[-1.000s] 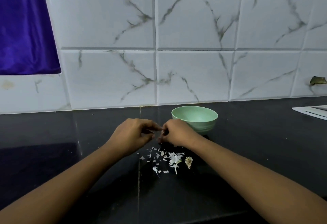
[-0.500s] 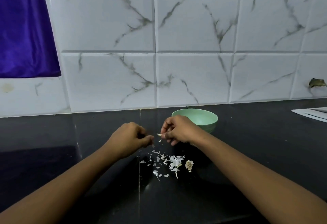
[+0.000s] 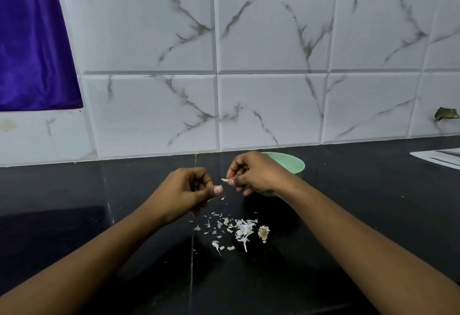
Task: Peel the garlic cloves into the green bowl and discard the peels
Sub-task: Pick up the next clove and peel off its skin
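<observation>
Above the glossy black countertop (image 3: pixel 348 202), the right hand (image 3: pixel 258 175) is pinching a pale garlic clove (image 3: pixel 224 180) in front of the round green bowl (image 3: pixel 297 165); the left hand (image 3: pixel 186 190) is hovering curled, seemingly empty.

No readable text, label, brand, number or sign anywhere in view; white sheets (image 3: pixel 440 159) at the right edge of the counter (image 3: pixel 361 215) too small and blurred to show any print
</observation>
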Demonstrator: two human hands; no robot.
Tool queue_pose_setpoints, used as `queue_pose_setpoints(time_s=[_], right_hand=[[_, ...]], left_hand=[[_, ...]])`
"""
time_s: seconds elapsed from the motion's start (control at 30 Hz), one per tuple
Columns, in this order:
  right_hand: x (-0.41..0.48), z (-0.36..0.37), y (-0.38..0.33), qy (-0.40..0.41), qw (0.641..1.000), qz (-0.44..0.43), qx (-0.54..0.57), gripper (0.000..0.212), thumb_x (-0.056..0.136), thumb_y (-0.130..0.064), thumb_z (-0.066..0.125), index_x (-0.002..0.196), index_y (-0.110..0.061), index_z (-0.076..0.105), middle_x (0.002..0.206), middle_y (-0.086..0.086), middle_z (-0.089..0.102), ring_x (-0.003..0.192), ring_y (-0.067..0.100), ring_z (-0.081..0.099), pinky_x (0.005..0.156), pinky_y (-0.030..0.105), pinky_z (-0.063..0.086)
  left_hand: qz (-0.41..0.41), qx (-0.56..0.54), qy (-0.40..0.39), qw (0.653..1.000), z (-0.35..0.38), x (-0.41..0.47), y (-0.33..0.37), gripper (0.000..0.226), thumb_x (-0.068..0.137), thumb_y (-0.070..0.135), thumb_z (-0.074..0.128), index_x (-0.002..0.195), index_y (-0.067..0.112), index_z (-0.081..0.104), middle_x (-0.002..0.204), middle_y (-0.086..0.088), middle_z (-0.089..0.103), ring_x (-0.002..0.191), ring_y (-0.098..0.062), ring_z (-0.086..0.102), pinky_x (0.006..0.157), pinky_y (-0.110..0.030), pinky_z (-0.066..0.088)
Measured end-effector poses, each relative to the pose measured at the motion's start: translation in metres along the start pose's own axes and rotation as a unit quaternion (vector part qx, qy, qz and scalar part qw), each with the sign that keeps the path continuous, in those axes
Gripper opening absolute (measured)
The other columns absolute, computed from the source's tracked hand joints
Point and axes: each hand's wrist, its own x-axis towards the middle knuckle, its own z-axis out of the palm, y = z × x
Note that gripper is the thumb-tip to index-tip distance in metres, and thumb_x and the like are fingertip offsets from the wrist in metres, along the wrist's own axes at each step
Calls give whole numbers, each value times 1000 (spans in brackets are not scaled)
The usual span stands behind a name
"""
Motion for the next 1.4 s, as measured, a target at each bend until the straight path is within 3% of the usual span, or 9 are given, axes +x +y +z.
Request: queue_pose_setpoints(time_s=[0.1, 0.23, 0.37, 0.43, 0.53, 0.67, 0.77, 1.0, 1.4], right_hand=[[0, 0, 0, -1, 1000, 2, 2, 8, 86, 1, 64, 86, -7, 62, 64, -2, 60, 54, 6, 59, 49, 17, 51], [0, -1, 0, -13, 999, 7, 42, 12, 85, 2, 64, 83, -9, 61, 65, 0, 59, 56, 8, 60, 51, 18, 52], [0, -1, -1, -37, 992, 10, 120, 15, 85, 5, 62, 84, -10, 61, 67, 0, 61, 61, 7, 63, 55, 20, 54], [-1, 0, -2, -46, 984, 12, 172, 16, 84, 6, 63, 84, -10, 61, 66, -1, 62, 60, 5, 64, 56, 20, 55], [-2, 3, -4, -45, 976, 5, 214, 16, 81, 5, 67, 85, -9, 62, 62, -4, 64, 62, 5, 66, 60, 22, 56], [-4, 5, -7, -29, 973, -8, 227, 16, 79, 2, 71, 82, -11, 63, 61, -5, 66, 61, 7, 66, 61, 24, 55], [-4, 6, -10, -7, 978, -23, 208, 15, 78, 1, 72, 79, -12, 65, 60, -4, 66, 59, 7, 65, 59, 21, 53], [-5, 12, -13, 66, 986, -81, 129, 10, 75, -9, 78, 77, -15, 70, 58, -9, 64, 62, 4, 62, 57, 20, 50], [-8, 11, -18, -3, 987, 5, 158, 13, 91, -15, 60, 79, -16, 59, 70, 1, 59, 62, 10, 60, 58, 27, 52]], left_hand=[[18, 18, -24, 999, 1, -1, -4, 24, 87, 33, 66, 72, 18, 56, 61, -5, 63, 51, -25, 61, 54, -41, 53], [20, 68, -12, 997, 4, -4, -1, 32, 90, 41, 54, 68, 18, 47, 55, 5, 54, 46, -16, 54, 54, -42, 50], [-16, 91, 43, 995, 3, -4, 3, 52, 91, 51, 49, 52, 16, 44, 42, 1, 53, 39, -11, 50, 54, -33, 46], [-30, 43, 65, 997, 4, -2, 1, 42, 85, 46, 59, 61, 12, 54, 52, -6, 62, 45, -14, 60, 55, -33, 50], [-59, -108, 78, 989, 9, -1, -2, 6, 81, 16, 72, 85, 14, 68, 73, -9, 70, 61, -21, 68, 59, -34, 54], [-70, -246, 119, 959, 14, -1, 2, 6, 81, 5, 68, 86, 7, 70, 68, -7, 71, 60, -15, 67, 58, -30, 54], [-55, -261, 148, 952, 13, -1, 4, 8, 81, 5, 68, 88, 8, 70, 71, -6, 73, 57, -15, 67, 49, -23, 52], [-39, -276, 168, 946, 10, -1, 5, 10, 83, 3, 65, 89, 9, 69, 73, -4, 74, 57, -13, 67, 51, -22, 53], [-42, -277, 179, 943, 10, -1, 3, 10, 86, 3, 62, 91, 8, 69, 74, -1, 74, 56, -11, 65, 54, -22, 54]])
